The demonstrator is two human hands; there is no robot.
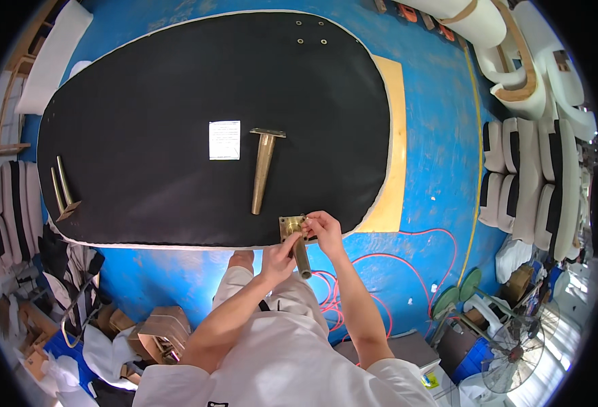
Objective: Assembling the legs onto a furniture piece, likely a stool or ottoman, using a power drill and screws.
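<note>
A large rounded panel [156, 197] covered in black cloth with a pale edge lies in front of me. At its near edge my left hand [280, 261] is closed around a brass-coloured tapered furniture leg [302, 261]. The leg's square mounting plate sits at the panel's edge, and its tube points back toward me. My right hand [324, 232] pinches at the plate's right corner; what is between the fingertips is too small to make out. A second furniture leg [264, 166] with a plate lies on the cloth farther in. Brass-coloured legs [63, 190] stand at the panel's left end.
A white paper label [224, 140] is on the cloth. Several metal-ringed holes [311, 32] show at the far right. A yellow wooden board [395, 149] juts out beneath the panel. A red hose [407, 271] loops over the blue floor; a fan [514, 353] stands at the lower right.
</note>
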